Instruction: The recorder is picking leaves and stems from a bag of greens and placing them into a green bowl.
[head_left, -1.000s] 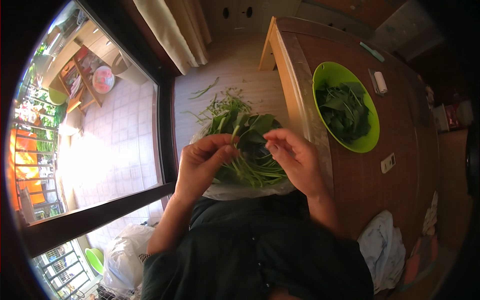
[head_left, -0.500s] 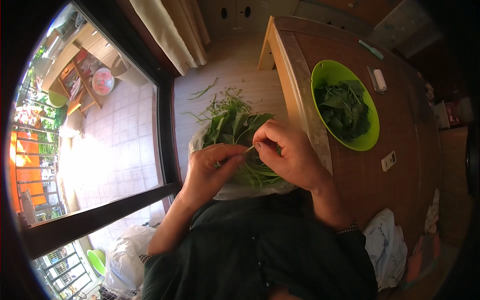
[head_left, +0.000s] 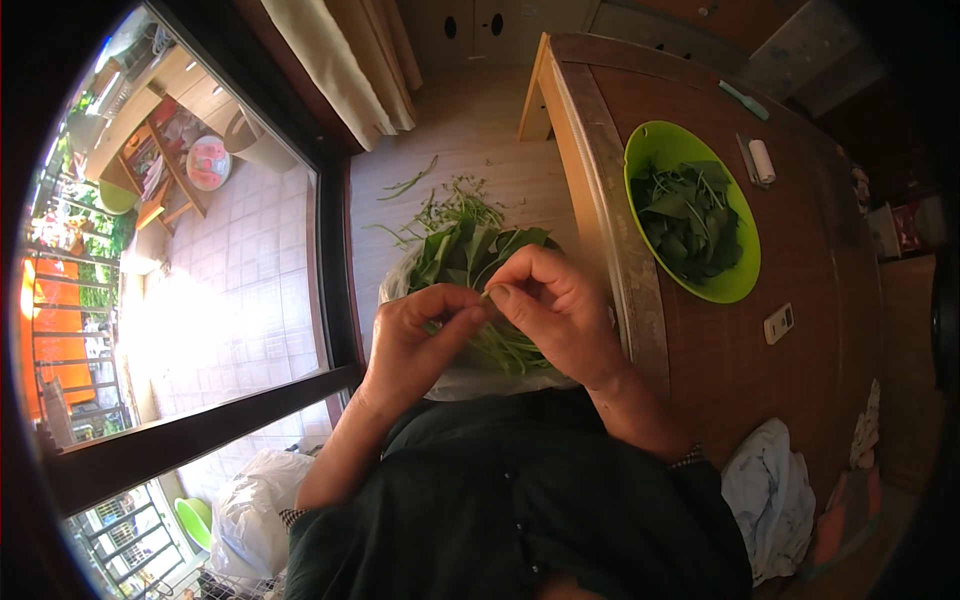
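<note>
Between my two hands is a short pale green stem (head_left: pixel 485 299), mostly hidden by the fingertips. My left hand (head_left: pixel 425 330) pinches one end with thumb and forefinger. My right hand (head_left: pixel 555 315) pinches the other end, and the fingertips of both hands nearly meet. Below them, a whitish plastic bag (head_left: pixel 398 278) lies open in front of me, filled with leafy green vegetables (head_left: pixel 465 250) and long stems (head_left: pixel 505 345). Loose trimmed stems and sprigs (head_left: pixel 455 205) are scattered on the floor just beyond the bag.
A brown table (head_left: pixel 690 370) stands at my right. On it sit a lime green basin (head_left: pixel 747 270) of picked leaves, a white remote control (head_left: pixel 778 323), a white roll (head_left: pixel 761 161) and a crumpled cloth (head_left: pixel 770 490). A dark-framed glass door (head_left: pixel 335 200) is at my left, near a white bag (head_left: pixel 250 510).
My right hand has moved left, closer to my left hand. Less of the stem shows between the fingertips now.
</note>
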